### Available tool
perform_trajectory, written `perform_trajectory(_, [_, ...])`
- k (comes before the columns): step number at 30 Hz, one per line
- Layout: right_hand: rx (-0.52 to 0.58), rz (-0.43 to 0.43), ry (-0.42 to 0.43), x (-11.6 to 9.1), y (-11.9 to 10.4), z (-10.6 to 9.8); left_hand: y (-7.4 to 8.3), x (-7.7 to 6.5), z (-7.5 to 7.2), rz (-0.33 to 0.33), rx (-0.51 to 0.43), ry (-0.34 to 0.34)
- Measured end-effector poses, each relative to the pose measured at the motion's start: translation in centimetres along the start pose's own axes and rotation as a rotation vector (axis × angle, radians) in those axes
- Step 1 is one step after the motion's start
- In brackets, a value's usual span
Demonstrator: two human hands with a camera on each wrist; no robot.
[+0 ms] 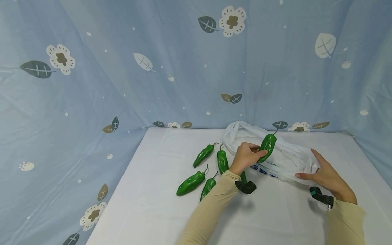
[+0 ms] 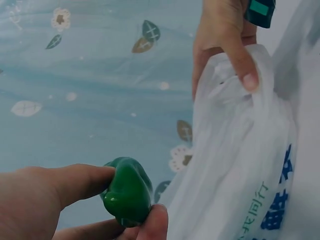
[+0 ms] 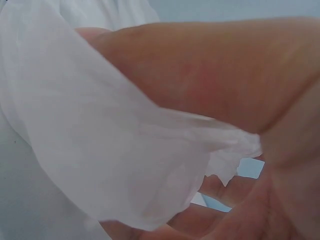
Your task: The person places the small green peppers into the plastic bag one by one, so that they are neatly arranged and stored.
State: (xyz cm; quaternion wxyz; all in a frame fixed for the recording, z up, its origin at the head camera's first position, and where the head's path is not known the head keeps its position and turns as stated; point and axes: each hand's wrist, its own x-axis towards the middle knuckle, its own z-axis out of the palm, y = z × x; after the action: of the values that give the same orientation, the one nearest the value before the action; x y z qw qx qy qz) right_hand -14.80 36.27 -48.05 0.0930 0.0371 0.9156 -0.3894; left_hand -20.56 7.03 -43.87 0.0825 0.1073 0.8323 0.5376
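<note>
In the head view my left hand (image 1: 246,158) pinches a green pepper (image 1: 267,147) between thumb and fingers. Its stem points up, and it overlaps a white plastic bag (image 1: 291,158) with blue print. The left wrist view shows the pepper's rounded end (image 2: 128,192) between the fingertips. My right hand (image 1: 330,176) grips the bag's right end, thumb on the near side and fingers behind. In the right wrist view, thin bag film (image 3: 110,135) bunches between the thumb and the other fingers.
Several more green peppers lie left of the bag, among them one at the back (image 1: 203,156) and one at the front left (image 1: 190,183). Another pepper (image 1: 243,177) is partly hidden behind my left wrist. A blue patterned curtain (image 1: 183,68) hangs behind the white table (image 1: 147,211).
</note>
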Motion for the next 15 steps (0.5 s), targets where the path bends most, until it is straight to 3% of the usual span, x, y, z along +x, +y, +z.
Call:
perform_trajectory(7, [-0.009,0.005,0.004,0.1,0.0,0.0,0.5,0.3,0.7,-0.008,0.058,-0.006])
perform_trajectory(15, [-0.003,0.017,0.004,0.0,-0.2,0.0,0.4,0.7,2.0,-0.038,0.059,-0.018])
